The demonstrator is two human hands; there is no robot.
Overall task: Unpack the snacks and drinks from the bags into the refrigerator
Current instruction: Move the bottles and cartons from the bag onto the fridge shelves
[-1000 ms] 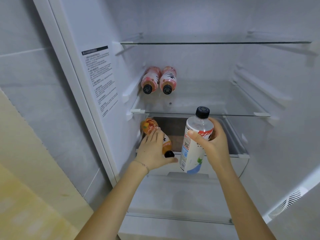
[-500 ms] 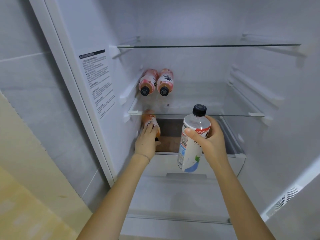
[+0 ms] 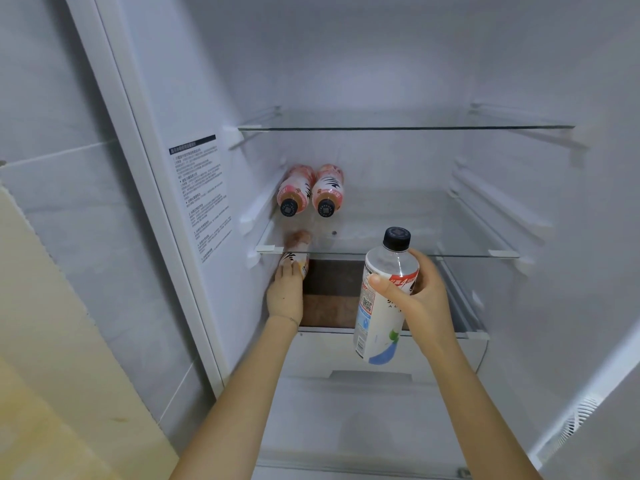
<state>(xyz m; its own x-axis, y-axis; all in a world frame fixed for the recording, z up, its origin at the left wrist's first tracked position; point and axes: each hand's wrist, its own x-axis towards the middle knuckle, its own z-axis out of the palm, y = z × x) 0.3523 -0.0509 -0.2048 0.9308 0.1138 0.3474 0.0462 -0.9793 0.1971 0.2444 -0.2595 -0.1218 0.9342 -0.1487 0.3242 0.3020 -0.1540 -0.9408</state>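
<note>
White fridge interior (image 3: 381, 64) fills the frame, w/ a printed notice sticker (image 3: 201, 199) on its wall at left. Two pink-label bottles (image 3: 327, 190) lie on their sides on the middle glass shelf (image 3: 450, 254), left of centre. They touch each other, caps toward the camera, tucked vs the left wall, prob. so they can't roll.

One level down, a third bottle (image 3: 298, 263) of the same look lies lengthwise under that shelf's front edge, also by the left wall. The left hand (image 3: 285, 296) rests on it w/ fingers stretched flat along its top. That reads as a push-in, not a grip; thumb hidden.

The right hand (image 3: 422, 299), centre frame, wraps thumb & fingers round a white-label drink bottle (image 3: 381, 306) w/ a black cap. It's held in the air in front of the shelf edge, cap up, slightly tilted, touching nothing else. Likely next to go in.
</note>
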